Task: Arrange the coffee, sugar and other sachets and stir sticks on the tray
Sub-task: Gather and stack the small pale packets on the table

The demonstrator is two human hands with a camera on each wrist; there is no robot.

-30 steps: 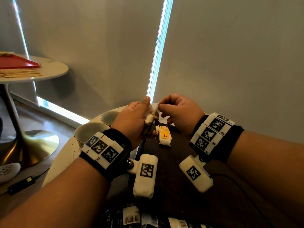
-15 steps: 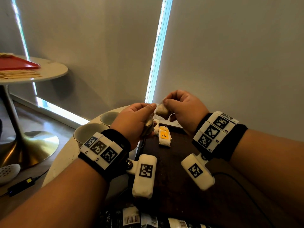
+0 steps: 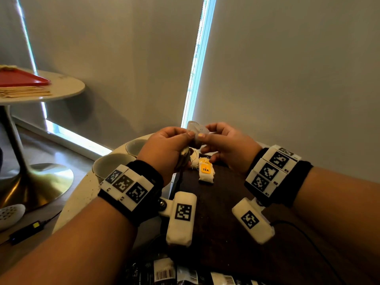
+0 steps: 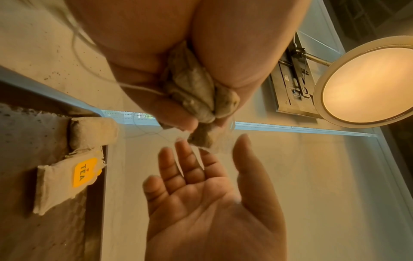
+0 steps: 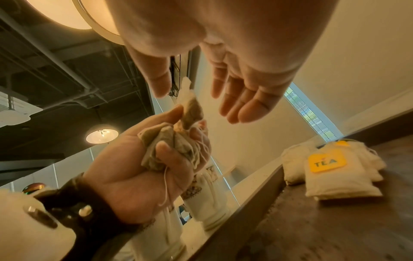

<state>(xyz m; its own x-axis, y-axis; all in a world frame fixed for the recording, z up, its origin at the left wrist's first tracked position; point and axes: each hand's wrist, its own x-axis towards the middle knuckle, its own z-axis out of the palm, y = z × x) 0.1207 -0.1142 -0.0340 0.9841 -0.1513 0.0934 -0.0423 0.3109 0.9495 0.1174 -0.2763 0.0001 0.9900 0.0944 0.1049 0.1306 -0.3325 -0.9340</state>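
Note:
My left hand grips a crumpled bunch of tea bags with loose strings, raised above the far left corner of the dark brown tray. One tea bag sticks up out of that bunch, pinched under the left thumb. My right hand faces it with straight fingers. Its thumb and fingers stand on either side of the bag's tip, and no grip shows. Two or three cloth tea bags with a yellow TEA tag lie on the tray's far edge below both hands.
Two white cups stand left of the tray on the round table. Black barcoded sachets lie at the near edge. A black cable crosses the tray's right side. A side table at far left bears a red tray.
Both hands rose slightly. The right hand, which was pinching a tea bag by the left hand, has spread its fingers; the bag now stands up from the left hand's bunch.

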